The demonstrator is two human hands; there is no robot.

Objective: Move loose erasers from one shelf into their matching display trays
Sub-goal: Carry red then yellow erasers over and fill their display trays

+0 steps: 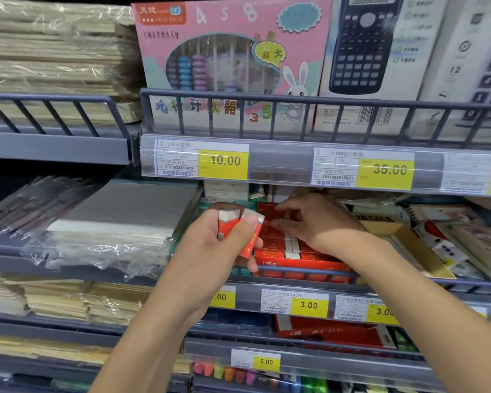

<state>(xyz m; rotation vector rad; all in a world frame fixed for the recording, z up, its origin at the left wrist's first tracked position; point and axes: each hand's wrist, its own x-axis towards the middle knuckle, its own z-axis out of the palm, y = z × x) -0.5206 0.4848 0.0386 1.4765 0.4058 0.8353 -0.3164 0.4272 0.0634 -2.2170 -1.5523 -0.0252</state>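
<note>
Left hand [221, 239] grips two red-sleeved erasers [240, 231], held upright just left of the red display tray [301, 258]. Right hand [315, 219], fingers loosely extended, rests on erasers packed inside that tray.

tight slot for my hands between the price rail [281, 163] overhead and the front wire rail [304, 272], red eraser tray [301, 255] packed full, cardboard box [394, 228] crowding its right, plastic-wrapped paper stack [119, 219] on its left
</note>
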